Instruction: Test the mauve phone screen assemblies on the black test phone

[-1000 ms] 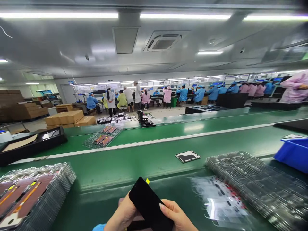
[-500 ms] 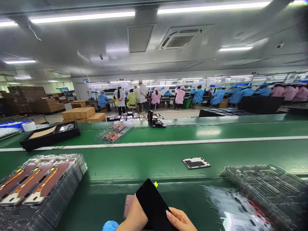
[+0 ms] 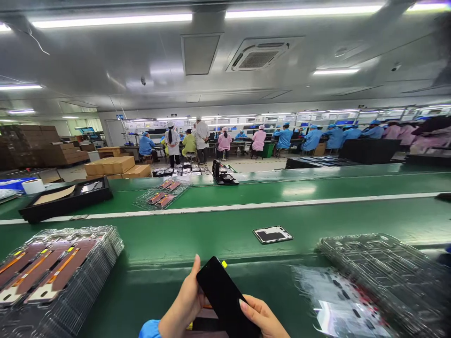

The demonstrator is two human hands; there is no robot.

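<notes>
- Head view, containers: a stack of clear trays [image 3: 70,277] stands at the left on the green surface [image 3: 211,237]. Its top tray holds brown-backed panels lying side by side.
- A second stack of clear trays [image 3: 382,272] sits at the right, and its pockets look empty (blur hides the detail). A glossy film sheet [image 3: 338,305] lies just beside it.
- Farther off, a black tray [image 3: 63,201] holds a tan sheet, and a single clear tray [image 3: 162,195] carries a few reddish panels.
- Edges and room: a white stripe crosses the surface beyond a lone small panel [image 3: 273,234], which lies flat and well apart from both stacks. Between the stacks the surface is open, with a raised lip just ahead of the hands.
- Hands: the black panel [image 3: 225,298] is low in the middle, tilted, with its yellow-tabbed corner pointing away.
- The left hand [image 3: 185,305] clasps the panel's left edge with the thumb raised. The right hand [image 3: 262,317] pinches the lower right edge, so both hands are clamped on it.
</notes>
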